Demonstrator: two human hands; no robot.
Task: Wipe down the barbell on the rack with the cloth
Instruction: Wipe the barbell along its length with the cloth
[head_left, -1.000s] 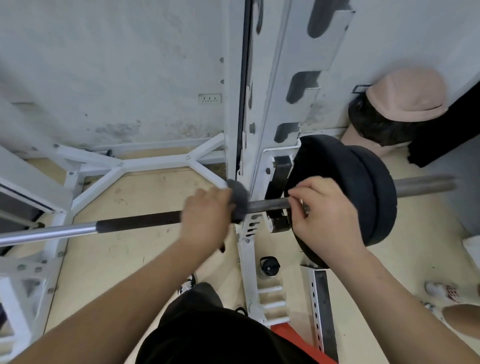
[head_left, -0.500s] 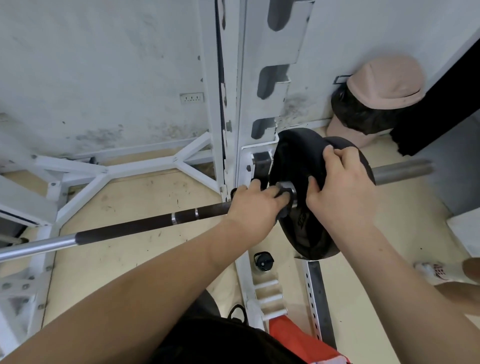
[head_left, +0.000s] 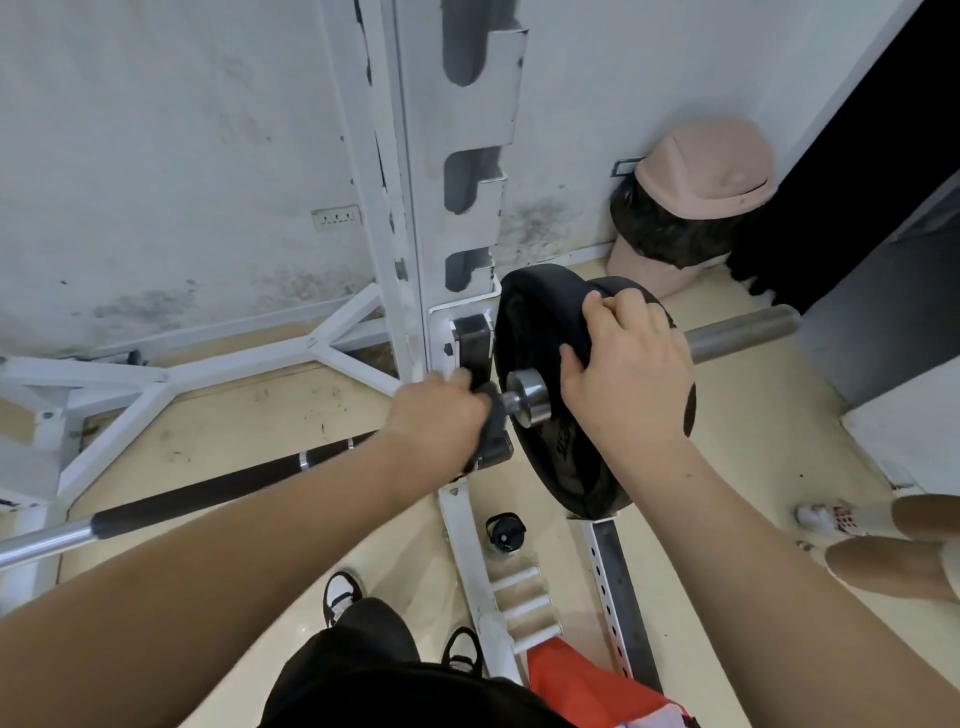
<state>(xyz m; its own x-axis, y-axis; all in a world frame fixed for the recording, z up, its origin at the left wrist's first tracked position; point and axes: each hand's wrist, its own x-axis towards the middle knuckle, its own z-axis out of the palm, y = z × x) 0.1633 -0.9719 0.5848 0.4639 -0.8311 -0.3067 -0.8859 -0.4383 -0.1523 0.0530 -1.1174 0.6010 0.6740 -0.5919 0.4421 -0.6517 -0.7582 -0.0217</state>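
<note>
The barbell (head_left: 249, 475) rests across the white rack (head_left: 457, 208), with a dark knurled middle and a bare steel left end. My left hand (head_left: 441, 423) is closed around a dark cloth (head_left: 493, 421) pressed on the bar right beside the shiny collar (head_left: 530, 397). Black weight plates (head_left: 545, 332) sit on the sleeve, whose bare end (head_left: 743, 332) sticks out to the right. My right hand (head_left: 628, 374) grips the top edge of the plates, fingers curled over the rim.
A pink bin with a black liner (head_left: 696, 202) stands in the corner. A black bottle cap (head_left: 506, 530) lies on the floor by the rack's base. Another person's legs and shoe (head_left: 878, 540) are at the right. My own shoes (head_left: 343, 597) are below.
My left hand slid the cloth rightward along the bar to the collar. My right hand left the bar and took hold of the plates' upper rim.
</note>
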